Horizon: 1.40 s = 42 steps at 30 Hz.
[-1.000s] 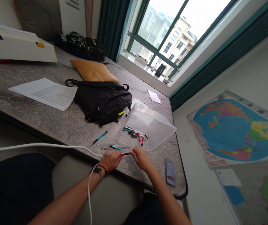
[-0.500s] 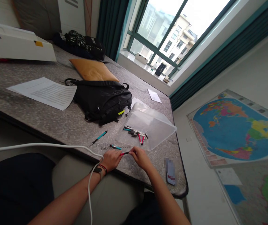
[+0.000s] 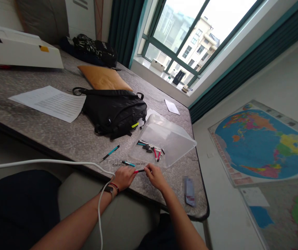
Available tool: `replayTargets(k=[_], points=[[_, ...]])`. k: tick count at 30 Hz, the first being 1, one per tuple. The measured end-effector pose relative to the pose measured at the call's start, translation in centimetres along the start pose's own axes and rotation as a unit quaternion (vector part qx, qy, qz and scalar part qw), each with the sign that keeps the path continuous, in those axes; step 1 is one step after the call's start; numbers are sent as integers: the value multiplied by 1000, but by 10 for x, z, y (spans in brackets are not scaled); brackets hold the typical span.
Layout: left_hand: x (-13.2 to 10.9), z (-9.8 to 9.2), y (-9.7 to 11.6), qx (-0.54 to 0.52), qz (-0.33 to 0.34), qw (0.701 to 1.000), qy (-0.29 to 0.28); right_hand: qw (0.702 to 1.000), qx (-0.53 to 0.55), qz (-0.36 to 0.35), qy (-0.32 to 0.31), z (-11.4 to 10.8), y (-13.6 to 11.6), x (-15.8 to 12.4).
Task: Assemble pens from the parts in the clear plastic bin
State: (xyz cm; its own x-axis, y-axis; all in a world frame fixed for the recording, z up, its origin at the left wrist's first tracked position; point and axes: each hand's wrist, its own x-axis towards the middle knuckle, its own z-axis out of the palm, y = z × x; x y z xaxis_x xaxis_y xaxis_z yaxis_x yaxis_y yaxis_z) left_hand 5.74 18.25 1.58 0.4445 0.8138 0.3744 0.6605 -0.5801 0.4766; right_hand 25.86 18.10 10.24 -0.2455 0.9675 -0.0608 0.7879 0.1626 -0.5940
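My left hand (image 3: 124, 177) and my right hand (image 3: 156, 177) meet over the near edge of the grey mattress-like surface (image 3: 60, 135). Between them they pinch a short red and black pen (image 3: 139, 171), the left at its red end, the right at its black end. A teal pen (image 3: 128, 163) lies just beyond the hands, and a second teal pen (image 3: 110, 153) lies further left. A clear plastic tray (image 3: 169, 140) beyond them holds several pens and caps (image 3: 150, 147).
A black bag (image 3: 113, 111) sits behind the tray, with printed paper (image 3: 48, 102), an orange cushion (image 3: 103, 78) and a white box (image 3: 18, 52) further back. A phone (image 3: 189, 190) lies right of my right hand. A white cable (image 3: 60, 162) crosses my left arm. A world map (image 3: 263, 146) hangs right.
Both hands stay on the red and black pen and hardly move. The view shifts slightly.
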Motion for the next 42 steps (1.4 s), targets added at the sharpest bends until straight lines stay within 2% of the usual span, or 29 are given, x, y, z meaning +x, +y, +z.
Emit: replayTargets(k=[7, 12, 18, 21, 26, 31, 34, 36, 39, 42], points=[[-1, 6, -3, -5, -7, 1000, 3, 998, -3, 32, 54, 12, 7, 1], [-1, 5, -3, 14, 0, 1000, -10, 995, 17, 70, 75, 28, 21, 3], [-1, 4, -2, 5, 12, 1000, -16, 980, 105, 164, 31, 43, 35, 3], [-1, 2, -1, -5, 12, 1000, -19, 983, 107, 148, 31, 39, 29, -1], [0, -1, 1, 0, 4, 999, -33, 990, 73, 88, 85, 33, 19, -4], [-1, 7, 0, -93, -31, 995, -26, 981, 84, 116, 129, 46, 35, -2], [-2, 17, -7, -171, -61, 983, -10, 964, 135, 139, 183, 64, 49, 2], [-1, 21, -10, -151, -71, 986, -27, 947, 159, 150, 235, 74, 54, 5], [-1, 21, -7, -130, -103, 985, -55, 909, 192, 182, 322, 77, 53, 6], [0, 20, 0, -199, -129, 970, -43, 881, 222, 187, 374, 74, 48, 4]])
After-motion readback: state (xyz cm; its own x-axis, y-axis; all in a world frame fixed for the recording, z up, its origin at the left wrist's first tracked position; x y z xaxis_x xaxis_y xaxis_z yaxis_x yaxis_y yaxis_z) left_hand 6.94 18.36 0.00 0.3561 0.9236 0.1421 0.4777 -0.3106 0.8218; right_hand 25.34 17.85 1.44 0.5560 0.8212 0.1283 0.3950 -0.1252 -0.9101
